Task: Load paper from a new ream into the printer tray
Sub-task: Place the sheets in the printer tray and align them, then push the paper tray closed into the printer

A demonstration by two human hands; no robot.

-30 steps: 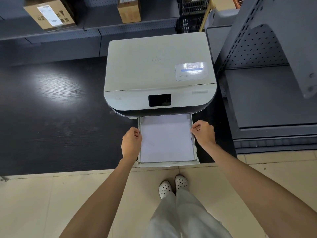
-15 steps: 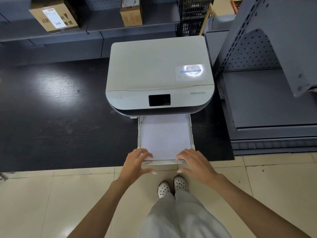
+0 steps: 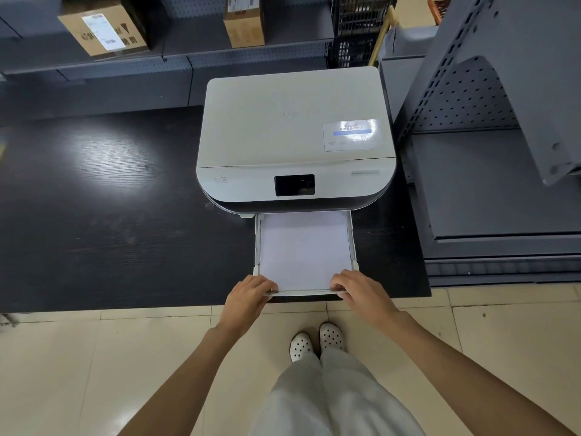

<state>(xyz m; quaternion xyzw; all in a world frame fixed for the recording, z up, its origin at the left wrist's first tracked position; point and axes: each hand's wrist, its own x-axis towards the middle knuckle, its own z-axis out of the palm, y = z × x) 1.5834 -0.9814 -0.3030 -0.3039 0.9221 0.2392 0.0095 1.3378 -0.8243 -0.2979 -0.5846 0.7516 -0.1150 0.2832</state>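
Observation:
A white printer (image 3: 292,133) sits on a low black platform (image 3: 110,215). Its paper tray (image 3: 352,243) is pulled out toward me, and a flat stack of white paper (image 3: 303,250) lies in it. My left hand (image 3: 248,297) grips the tray's front left corner, fingers curled over the front lip. My right hand (image 3: 361,294) grips the front right corner the same way. Both thumbs are hidden under the front edge. No ream wrapper is in view.
Grey metal shelving (image 3: 490,190) stands close to the right of the printer. Two cardboard boxes (image 3: 103,29) (image 3: 245,22) sit on the shelf behind, and a black crate (image 3: 358,29) stands at the back. My feet in white clogs (image 3: 314,341) stand on beige tiles below the tray.
Both hands moved from the tray's side rails down to its front edge and closed on it. The tray stands slightly further in than a second ago.

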